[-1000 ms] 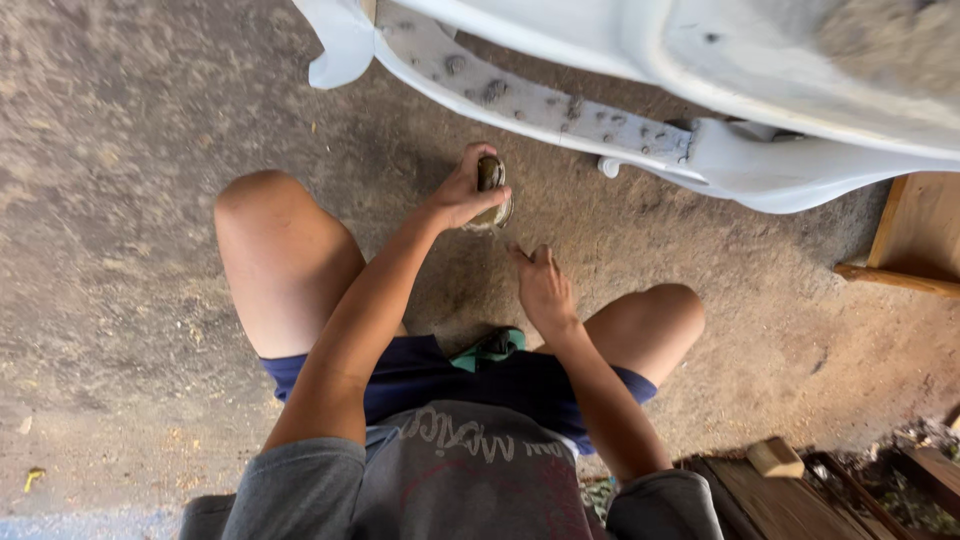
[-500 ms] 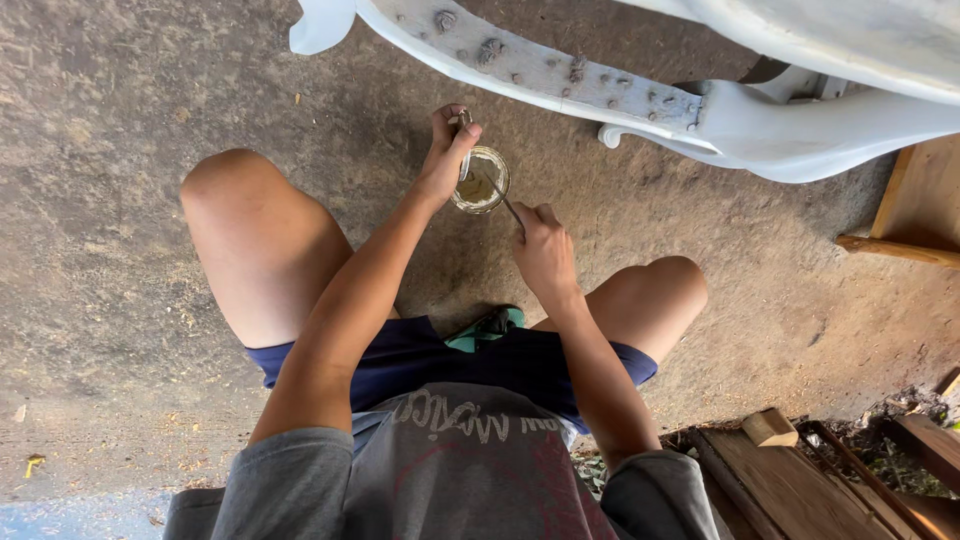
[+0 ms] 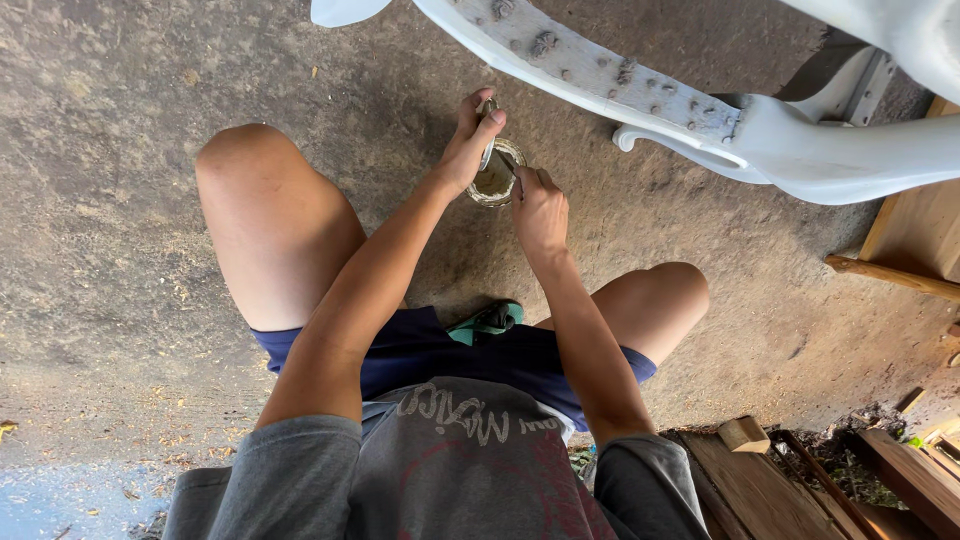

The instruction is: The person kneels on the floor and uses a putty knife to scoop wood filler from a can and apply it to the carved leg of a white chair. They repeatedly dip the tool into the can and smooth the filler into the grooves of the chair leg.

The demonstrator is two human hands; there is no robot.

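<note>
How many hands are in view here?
2: the left hand grips the rim of the small round container on the ground; the right hand holds a thin tool at it. None seem hidden.

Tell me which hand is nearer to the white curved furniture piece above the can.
Left. The left hand grips the small can at its far rim, just below the white furniture piece. The right hand sits on the can's near side, farther from it.

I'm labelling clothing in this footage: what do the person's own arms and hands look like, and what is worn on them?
Both arms are bare from the short grey T-shirt sleeves down. The left hand and right hand wear no gloves; no rings, watch or bands show on the wrists or fingers.
</note>
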